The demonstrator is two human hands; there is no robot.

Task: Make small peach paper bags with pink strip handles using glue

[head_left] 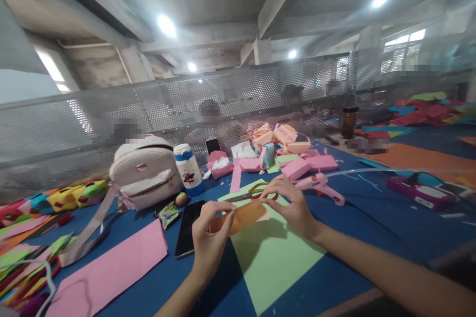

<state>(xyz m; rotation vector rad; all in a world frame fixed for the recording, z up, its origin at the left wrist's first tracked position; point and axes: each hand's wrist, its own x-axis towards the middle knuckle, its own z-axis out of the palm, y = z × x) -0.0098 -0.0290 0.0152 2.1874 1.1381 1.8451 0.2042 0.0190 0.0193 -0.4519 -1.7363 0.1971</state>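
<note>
The left hand (210,237), low in the view, has its fingers closed in a pinch on the left end of an orange strip (243,217). The right hand (293,205) grips the strip's other end, fingers curled over it. The strip is held above a green sheet (271,262) on the blue surface (372,228). Scissors (247,193) lie just behind the hands, a phone (189,228) beside the left hand, a pink sheet (111,267) further left, and a glue gun (323,189) right of the right hand.
</note>
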